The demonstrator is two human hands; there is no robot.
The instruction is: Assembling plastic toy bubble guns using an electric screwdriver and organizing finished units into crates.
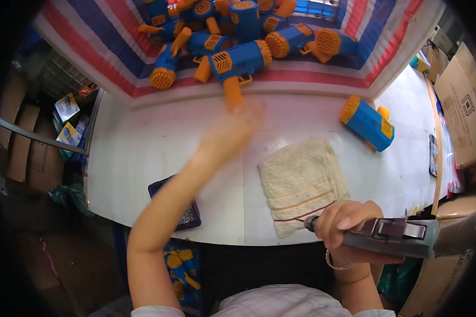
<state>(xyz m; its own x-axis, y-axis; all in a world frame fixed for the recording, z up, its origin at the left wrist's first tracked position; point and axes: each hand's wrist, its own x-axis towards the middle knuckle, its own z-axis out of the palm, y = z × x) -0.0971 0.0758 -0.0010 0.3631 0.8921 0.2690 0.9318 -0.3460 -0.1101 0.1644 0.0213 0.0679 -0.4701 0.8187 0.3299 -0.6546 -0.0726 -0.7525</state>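
My left hand (235, 124) reaches far across the white table, smeared by motion. It is at the orange handle of a blue and orange toy bubble gun (243, 61), which lies at the front of a heap of similar toys. Whether its fingers are closed on that handle is too blurred to tell. In my right hand (349, 224) is a grey electric screwdriver (394, 238), held sideways with its tip pointing left over the lower edge of a folded beige towel (301, 179). Another blue and orange toy bubble gun (370, 124) lies alone on the right of the table.
A bin lined with red, white and blue striped sheeting (111, 45) holds the heap at the back. Partly behind my left forearm sits a dark blue tray (194, 219) of small screws. Below the table edge is a blue crate (195, 253) with toys. Cardboard boxes (460, 108) stand at right.
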